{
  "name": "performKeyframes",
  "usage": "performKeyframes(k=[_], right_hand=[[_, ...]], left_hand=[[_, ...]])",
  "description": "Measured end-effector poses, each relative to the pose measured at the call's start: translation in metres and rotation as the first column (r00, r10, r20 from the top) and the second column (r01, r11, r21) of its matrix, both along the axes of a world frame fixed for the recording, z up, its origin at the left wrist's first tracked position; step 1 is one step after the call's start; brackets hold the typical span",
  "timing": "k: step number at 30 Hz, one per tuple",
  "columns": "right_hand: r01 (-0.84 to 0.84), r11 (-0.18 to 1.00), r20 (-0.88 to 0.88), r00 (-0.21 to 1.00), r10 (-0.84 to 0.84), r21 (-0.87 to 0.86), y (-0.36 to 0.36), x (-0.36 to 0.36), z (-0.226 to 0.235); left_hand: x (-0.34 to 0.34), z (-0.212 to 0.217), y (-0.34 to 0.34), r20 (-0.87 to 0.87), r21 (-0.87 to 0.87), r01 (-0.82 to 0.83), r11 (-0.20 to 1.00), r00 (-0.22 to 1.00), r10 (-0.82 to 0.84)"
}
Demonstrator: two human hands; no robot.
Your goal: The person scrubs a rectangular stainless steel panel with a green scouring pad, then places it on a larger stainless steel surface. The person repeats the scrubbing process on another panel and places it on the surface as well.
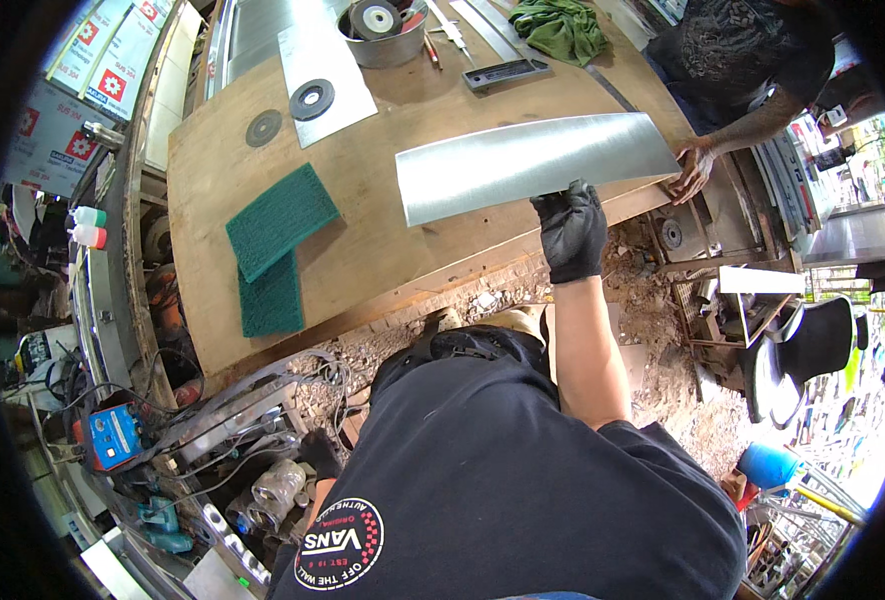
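My right hand [573, 232], in a black glove, pinches the near long edge of a brushed metal sheet [523, 165] above the wooden tabletop [393, 270]. The sheet is long and slightly curved in view, its left end closer to the middle of the table. Low at my left side, away from the table, hangs my left hand [320, 453] in a black glove; its fingers are too small and dark to make out. Two green scouring pads [281, 222] lie overlapping at the left of the table. A co-worker's bare hand [693, 170] is at the sheet's right end.
Behind lie a grinding disc [312, 99] on a pale metal strip [328, 60], another disc [264, 128], a round tin [388, 48], a caliper [449, 28], a square [506, 74] and a green cloth [560, 28]. Cables and a blue machine [116, 437] stand at left.
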State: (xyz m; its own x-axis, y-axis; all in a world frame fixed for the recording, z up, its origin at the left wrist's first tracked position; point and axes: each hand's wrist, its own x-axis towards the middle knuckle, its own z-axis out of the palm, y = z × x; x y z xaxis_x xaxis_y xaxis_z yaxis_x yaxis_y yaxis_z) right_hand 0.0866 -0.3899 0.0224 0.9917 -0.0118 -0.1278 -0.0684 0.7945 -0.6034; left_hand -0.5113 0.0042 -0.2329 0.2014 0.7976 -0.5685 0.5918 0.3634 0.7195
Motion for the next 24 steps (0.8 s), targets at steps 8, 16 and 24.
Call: performKeyframes(k=[8, 16, 24], right_hand=[[-0.179, 0.983, 0.141, 0.975, 0.172, 0.043, -0.038, -0.020, 0.003], [-0.109, 0.993, 0.025, 0.994, 0.108, 0.054, -0.041, -0.043, 0.032], [-0.157, 0.980, 0.016, 0.988, 0.156, 0.123, -0.060, -0.042, 0.046]], left_hand=[[0.149, 0.121, -0.031, 0.009, -0.331, 0.560, 0.760, 0.807, -0.590], [0.196, 0.136, -0.007, 0.047, -0.572, 0.639, 0.515, 0.652, -0.757], [0.273, 0.212, -0.043, 0.239, -0.611, 0.735, 0.293, 0.525, -0.817]])
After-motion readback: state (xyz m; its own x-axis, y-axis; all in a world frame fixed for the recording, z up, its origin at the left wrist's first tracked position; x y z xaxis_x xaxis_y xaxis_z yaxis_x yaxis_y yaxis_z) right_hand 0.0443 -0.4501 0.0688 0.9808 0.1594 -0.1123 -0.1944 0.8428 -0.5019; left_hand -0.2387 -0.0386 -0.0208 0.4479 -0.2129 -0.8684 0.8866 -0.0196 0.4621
